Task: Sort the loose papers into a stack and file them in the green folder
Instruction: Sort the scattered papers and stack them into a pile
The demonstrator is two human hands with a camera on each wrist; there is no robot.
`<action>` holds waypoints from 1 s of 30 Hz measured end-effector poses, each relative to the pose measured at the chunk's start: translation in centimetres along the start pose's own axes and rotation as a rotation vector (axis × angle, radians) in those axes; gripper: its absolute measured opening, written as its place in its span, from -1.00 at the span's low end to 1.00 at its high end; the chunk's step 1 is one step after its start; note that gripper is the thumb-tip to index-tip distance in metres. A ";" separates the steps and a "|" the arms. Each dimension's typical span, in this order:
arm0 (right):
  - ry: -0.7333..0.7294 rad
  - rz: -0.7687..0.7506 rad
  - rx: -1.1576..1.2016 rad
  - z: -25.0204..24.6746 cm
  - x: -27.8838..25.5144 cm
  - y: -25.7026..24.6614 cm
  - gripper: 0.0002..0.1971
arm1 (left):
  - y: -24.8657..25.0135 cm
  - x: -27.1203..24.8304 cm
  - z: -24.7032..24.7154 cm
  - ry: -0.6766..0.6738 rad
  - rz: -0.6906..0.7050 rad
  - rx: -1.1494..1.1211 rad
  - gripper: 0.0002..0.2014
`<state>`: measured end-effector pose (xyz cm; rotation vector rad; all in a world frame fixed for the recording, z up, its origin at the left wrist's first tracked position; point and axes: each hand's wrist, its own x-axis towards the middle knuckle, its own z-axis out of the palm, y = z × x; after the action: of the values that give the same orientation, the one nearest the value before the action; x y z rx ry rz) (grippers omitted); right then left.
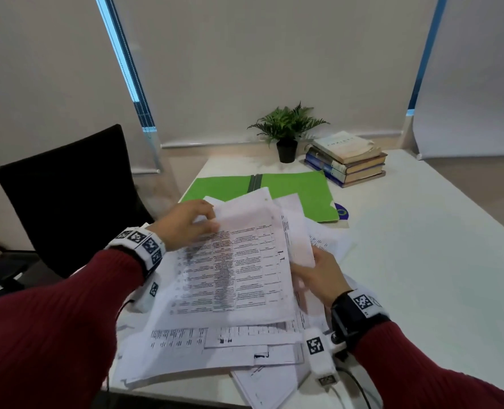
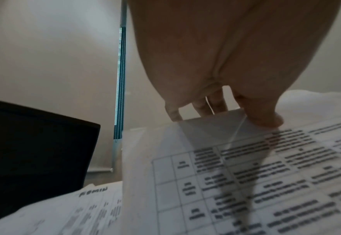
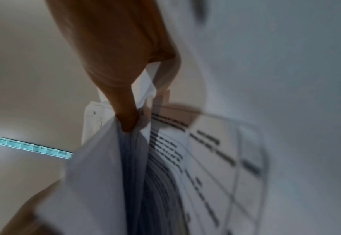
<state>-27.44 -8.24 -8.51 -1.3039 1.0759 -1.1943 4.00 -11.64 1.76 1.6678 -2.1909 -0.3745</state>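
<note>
A bundle of printed sheets [image 1: 239, 270] is held above the table between both hands. My left hand [image 1: 185, 224] pinches its far left corner, thumb on top [image 2: 266, 117] and fingers under the sheet. My right hand [image 1: 315, 273] grips the bundle's right edge, thumb [image 3: 125, 117] pressed into several sheets. More loose papers [image 1: 215, 346] lie scattered under the bundle on the white table [image 1: 422, 261]. The green folder [image 1: 292, 187] lies open flat beyond the papers, its grey spine in the middle.
A stack of books [image 1: 348, 157] and a small potted fern [image 1: 287, 134] stand at the table's far edge. A black chair [image 1: 67, 196] stands left of the table. A small blue disc [image 1: 342, 212] lies by the folder's right corner.
</note>
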 end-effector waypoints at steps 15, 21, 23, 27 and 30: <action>0.152 0.234 0.171 0.3 1.2 -0.6 -0.41 | 1.4 -2.7 5.7 0.513 -0.549 -0.646 -0.63; 0.012 0.061 -0.066 -0.1 -0.1 -0.8 -0.50 | 7.9 -2.6 10.8 0.405 -0.584 -0.737 -0.55; 0.020 0.029 -0.137 -1.4 -0.2 -0.6 -0.48 | 7.3 -2.5 10.2 0.384 -0.563 -0.681 -0.55; 0.093 0.024 -0.190 -5.8 -0.1 -2.5 -0.45 | 3.5 -4.1 7.2 0.191 -0.632 -0.339 -0.49; 0.138 0.092 -0.266 -9.7 0.8 -4.0 -0.59 | -0.9 -6.1 5.2 0.124 -0.838 0.020 -0.22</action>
<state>-37.06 -9.75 -4.58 -1.3716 1.4182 -1.1122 4.00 -6.07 -4.08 2.4779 -1.3123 -0.4336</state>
